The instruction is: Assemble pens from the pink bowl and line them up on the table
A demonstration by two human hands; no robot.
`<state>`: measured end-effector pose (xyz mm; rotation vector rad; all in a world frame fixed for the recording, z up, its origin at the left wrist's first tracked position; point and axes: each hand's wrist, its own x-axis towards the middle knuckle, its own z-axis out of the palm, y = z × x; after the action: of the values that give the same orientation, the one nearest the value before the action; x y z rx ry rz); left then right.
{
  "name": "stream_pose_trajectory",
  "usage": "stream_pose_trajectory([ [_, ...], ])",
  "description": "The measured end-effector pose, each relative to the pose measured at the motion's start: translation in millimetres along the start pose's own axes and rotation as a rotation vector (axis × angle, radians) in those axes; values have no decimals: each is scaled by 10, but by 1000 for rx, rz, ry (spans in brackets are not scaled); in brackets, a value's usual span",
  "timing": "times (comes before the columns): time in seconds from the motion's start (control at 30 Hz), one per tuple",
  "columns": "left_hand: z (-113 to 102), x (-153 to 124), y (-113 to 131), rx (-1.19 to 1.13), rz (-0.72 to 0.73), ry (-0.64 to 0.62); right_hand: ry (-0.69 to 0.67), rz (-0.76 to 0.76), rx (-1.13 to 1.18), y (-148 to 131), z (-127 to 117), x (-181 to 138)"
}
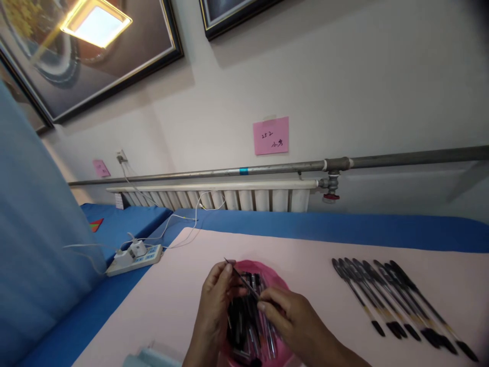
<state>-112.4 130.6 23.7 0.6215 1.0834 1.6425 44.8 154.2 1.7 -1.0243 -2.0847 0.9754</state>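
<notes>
One slender dark rod [244, 282] slants across the gap between the hands, above a pink basin [278, 278] well in from the worktop's far edge; the left grip [217, 289] pinches its upper end between thumb and fingertips, its tip poking out past them; the right grip [289, 315] pinches the lower end between thumb and forefinger, the other fingers curled in. Below the hands, the basin holds a jumble of pen parts [240, 318], black and clear.

Towards the worktop's right edge, a row of black pens [401, 295] lies side by side on the pink sheet [175, 285], slanting, their dark near ends staggered; the blue worktop [275, 221] shows as a band along the far edge. Just beyond the sheet's left edge sits a white power strip [135, 260] with two plugs; white cables trail from it; a pale blue item [151, 358], partly cut off, lies towards the sheet's near left; behind the far edge stands a white radiator [263, 199].
</notes>
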Motion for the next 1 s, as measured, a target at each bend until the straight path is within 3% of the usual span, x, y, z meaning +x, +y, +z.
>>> stream_pose_trajectory([
  [0.13, 7, -12, -18, 111, 11, -40, -21, 50, 189, -56, -42, 12],
  [0.27, -37, 3, 20, 127, 33, 24, -27, 270, 567, -93, -105, 47],
  [0.37, -121, 47, 70, 145, 43, 113, 57, 390, 788, -54, -145, 84],
  [0.5, -224, 90, 114, 291, 98, 167, 208, 389, 957, 53, -181, 123],
  [0.67, -268, 110, 95, 481, 143, 189, 373, 326, 946, 119, -188, 130],
  [1.0, -302, 133, 64, 536, 138, 181, 368, 325, 915, 120, -166, 115],
])
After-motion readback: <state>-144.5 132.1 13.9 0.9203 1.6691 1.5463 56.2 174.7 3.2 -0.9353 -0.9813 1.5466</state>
